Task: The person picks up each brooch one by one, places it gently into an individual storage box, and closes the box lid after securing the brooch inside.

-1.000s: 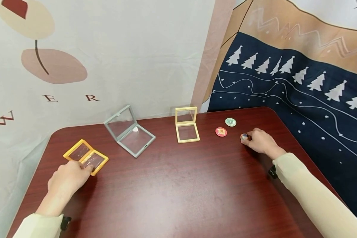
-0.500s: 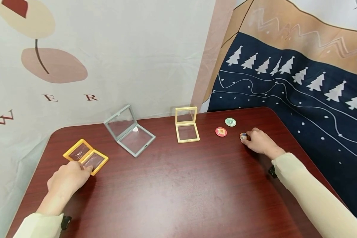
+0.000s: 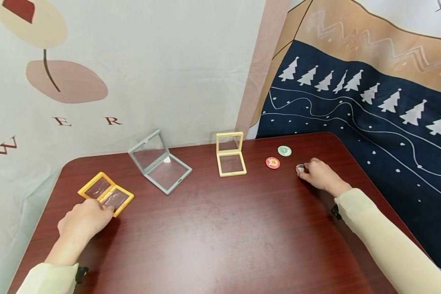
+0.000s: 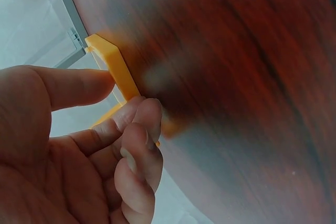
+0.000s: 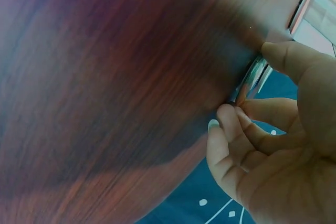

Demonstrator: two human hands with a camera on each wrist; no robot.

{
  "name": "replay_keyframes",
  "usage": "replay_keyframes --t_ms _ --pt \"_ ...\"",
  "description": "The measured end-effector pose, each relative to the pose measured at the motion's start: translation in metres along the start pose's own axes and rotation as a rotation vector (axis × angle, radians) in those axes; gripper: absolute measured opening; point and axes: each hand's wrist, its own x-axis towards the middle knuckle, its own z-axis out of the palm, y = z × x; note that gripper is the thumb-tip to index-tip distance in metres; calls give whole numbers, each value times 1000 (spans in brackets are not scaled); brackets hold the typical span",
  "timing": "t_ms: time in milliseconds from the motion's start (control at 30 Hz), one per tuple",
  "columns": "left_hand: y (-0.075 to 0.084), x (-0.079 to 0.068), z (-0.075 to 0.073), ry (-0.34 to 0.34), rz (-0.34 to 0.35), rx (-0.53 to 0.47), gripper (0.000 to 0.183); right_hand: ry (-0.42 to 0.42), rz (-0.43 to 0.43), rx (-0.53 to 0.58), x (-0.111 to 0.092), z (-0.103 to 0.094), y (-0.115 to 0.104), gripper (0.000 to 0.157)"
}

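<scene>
My left hand (image 3: 84, 216) pinches the near edge of a small yellow-orange folding display frame (image 3: 110, 191), which stands opened out at the table's left. In the left wrist view, thumb and fingertips close on the frame's yellow edge. My right hand (image 3: 322, 175) pinches a small round coin-like disc (image 3: 300, 168) at the right, at the tabletop; fingers partly cover its face. From the right wrist, the disc shows edge-on between thumb and index finger. Left of that hand lie a red disc (image 3: 272, 163) and a green disc (image 3: 284, 151), both flat.
A larger grey folding frame (image 3: 158, 164) stands opened out at the back left. A pale yellow folding frame (image 3: 230, 152) stands likewise near the back middle. The dark red-brown table (image 3: 220, 228) meets hanging printed cloths (image 3: 169, 73) at its back edge.
</scene>
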Motion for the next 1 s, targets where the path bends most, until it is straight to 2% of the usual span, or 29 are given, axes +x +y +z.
replay_keyframes --t_ms 200,367,667,1000 --pt "0 0 0 10 -4 -6 51 22 29 -8 2 1 -1 26" --pt "0 0 0 12 -2 -11 48 1 84 4 4 0 -2 33" --pt "0 -2 2 8 -3 -24 46 -25 118 33 6 -2 -7 37" --pt "0 -3 3 22 -3 -34 44 -9 105 34 5 -1 -7 30"
